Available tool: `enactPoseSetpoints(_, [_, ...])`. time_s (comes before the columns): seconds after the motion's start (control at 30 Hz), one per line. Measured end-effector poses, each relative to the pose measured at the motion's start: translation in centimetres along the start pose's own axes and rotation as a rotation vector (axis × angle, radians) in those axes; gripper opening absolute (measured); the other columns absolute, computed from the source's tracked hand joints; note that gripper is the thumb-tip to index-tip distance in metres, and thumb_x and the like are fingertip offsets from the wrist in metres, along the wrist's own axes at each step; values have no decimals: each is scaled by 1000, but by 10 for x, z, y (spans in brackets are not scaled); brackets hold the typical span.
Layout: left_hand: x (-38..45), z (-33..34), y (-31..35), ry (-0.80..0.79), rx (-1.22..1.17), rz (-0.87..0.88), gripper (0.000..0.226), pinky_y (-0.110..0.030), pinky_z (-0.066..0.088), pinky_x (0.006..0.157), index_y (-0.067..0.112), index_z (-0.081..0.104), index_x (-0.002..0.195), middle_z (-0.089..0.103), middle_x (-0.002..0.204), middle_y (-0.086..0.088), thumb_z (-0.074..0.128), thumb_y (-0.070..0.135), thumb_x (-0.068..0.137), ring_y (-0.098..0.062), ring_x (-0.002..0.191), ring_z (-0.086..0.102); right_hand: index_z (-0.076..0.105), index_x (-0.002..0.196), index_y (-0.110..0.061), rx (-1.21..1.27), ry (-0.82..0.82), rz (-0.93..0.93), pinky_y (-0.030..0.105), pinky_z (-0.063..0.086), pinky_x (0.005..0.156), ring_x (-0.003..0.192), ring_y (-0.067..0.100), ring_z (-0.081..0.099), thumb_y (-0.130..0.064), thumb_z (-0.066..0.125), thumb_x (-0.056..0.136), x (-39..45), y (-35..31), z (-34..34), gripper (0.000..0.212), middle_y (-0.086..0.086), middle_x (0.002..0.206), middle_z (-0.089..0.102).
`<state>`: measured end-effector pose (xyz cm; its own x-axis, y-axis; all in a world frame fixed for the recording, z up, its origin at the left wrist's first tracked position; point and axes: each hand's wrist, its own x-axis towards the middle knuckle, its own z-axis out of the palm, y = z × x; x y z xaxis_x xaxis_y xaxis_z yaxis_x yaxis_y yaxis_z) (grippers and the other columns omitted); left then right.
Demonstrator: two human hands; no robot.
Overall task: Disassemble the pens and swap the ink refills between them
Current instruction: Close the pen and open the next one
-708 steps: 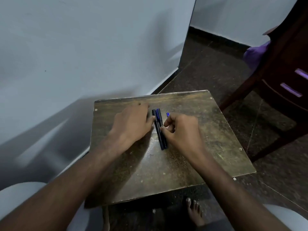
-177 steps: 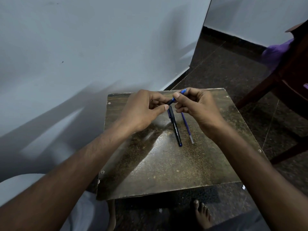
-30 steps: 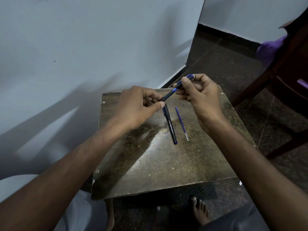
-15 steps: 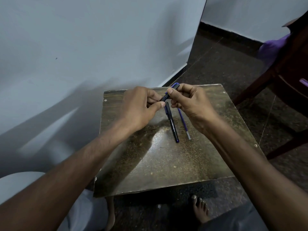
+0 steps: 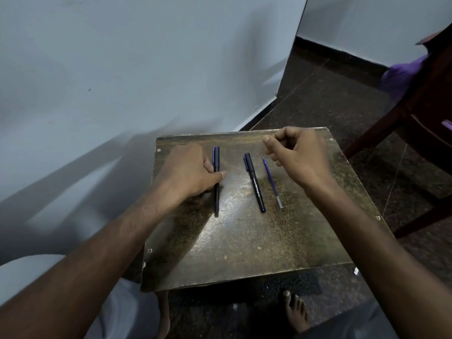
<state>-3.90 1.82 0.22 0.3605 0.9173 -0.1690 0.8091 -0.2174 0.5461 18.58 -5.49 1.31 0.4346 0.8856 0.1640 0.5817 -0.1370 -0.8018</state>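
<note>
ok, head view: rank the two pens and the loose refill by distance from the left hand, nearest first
1. Pen with the blue clip: under the left hand's fingertips, on the table's left side.
2. Black pen with white lettering: middle of the table, untouched.
3. Loose refill: farthest right, below the right hand.

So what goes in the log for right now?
left hand: on left pen | right hand: empty, raised | middle pen, loose refill: on table
</note>
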Motion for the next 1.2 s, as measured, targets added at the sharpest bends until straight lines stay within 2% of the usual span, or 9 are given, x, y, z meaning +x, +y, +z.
enactPoseSetpoints(0.1, [0, 1, 0, -54, 9, -42, 27, -14, 46, 60, 24, 81, 72, 71, 49, 20, 90, 45, 87, 12, 47, 68, 78, 83, -25, -97, -1, -10, 36, 67, 74, 68, 4, 75, -36, 79, 97, -1, 0, -1, 18, -8, 74, 79])
enactPoseSetpoints(0.27, [1, 2, 3, -120, 37, -52, 30, -17, 55, 70, 18, 83, 75, 78, 58, 13, 86, 42, 92, 10, 50, 71, 78, 84, -20, -206, -11, -30, 39, 65, 76, 72, 12, 77, -36, 80, 96, 1, 4, -2, 20, -4, 75, 78])
enactPoseSetpoints(0.43, [1, 0, 1, -59, 131, -33, 44, -19, 52, 60, 22, 81, 66, 74, 53, 17, 82, 60, 89, 6, 50, 70, 75, 82, -25, -291, -47, -89, 8, 48, 55, 64, -2, 65, -33, 82, 94, -2, 7, 2, 17, -12, 69, 70])
enactPoseSetpoints(0.5, [2, -1, -1, 3, 124, -17, 45, -22, 52, 58, 25, 79, 63, 72, 50, 17, 81, 62, 88, 3, 55, 71, 74, 82, -28, -327, -87, -127, 3, 46, 56, 60, -6, 61, -31, 84, 93, -6, 7, 9, 15, -15, 65, 66])
enactPoseSetpoints(0.57, [3, 0, 0, 82, 84, 27, 41, -26, 58, 61, 27, 75, 62, 71, 51, 13, 83, 56, 89, -1, 56, 71, 75, 82, -26, -344, -107, -145, 5, 47, 57, 58, -6, 62, -31, 85, 91, -9, 6, 16, 15, -15, 63, 67])
enactPoseSetpoints(0.67, [1, 0, 5, 208, 79, 107, 35, -22, 44, 53, 32, 68, 65, 67, 58, 17, 83, 51, 90, 2, 59, 65, 75, 82, -22, -371, -141, -141, 12, 49, 59, 62, -1, 66, -39, 88, 86, -13, 5, 24, 22, -11, 67, 71])
enactPoseSetpoints(0.9, [-3, 2, 14, 239, 51, 202, 25, -17, 38, 51, 37, 67, 75, 67, 64, 22, 80, 51, 92, 9, 60, 62, 79, 80, -13, -477, -217, -52, 39, 65, 68, 67, 19, 73, -27, 84, 88, -20, -1, 34, 17, 4, 70, 75])
enactPoseSetpoints(1.07, [0, 2, 17, 241, -127, 209, 17, -8, 39, 63, 39, 76, 100, 67, 79, 29, 74, 55, 96, 16, 74, 63, 75, 81, -21, -160, -175, 10, 24, 58, 64, 62, 1, 69, -26, 78, 86, -18, -11, 24, 8, -7, 68, 74])
enactPoseSetpoints(1.2, [5, 2, 18, 125, -360, 176, 24, -6, 46, 64, 38, 82, 110, 79, 88, 21, 71, 57, 99, 9, 80, 73, 68, 98, -12, 254, -339, 83, 40, 63, 79, 81, 22, 78, -17, 64, 100, -21, -15, 16, 7, 6, 87, 81])
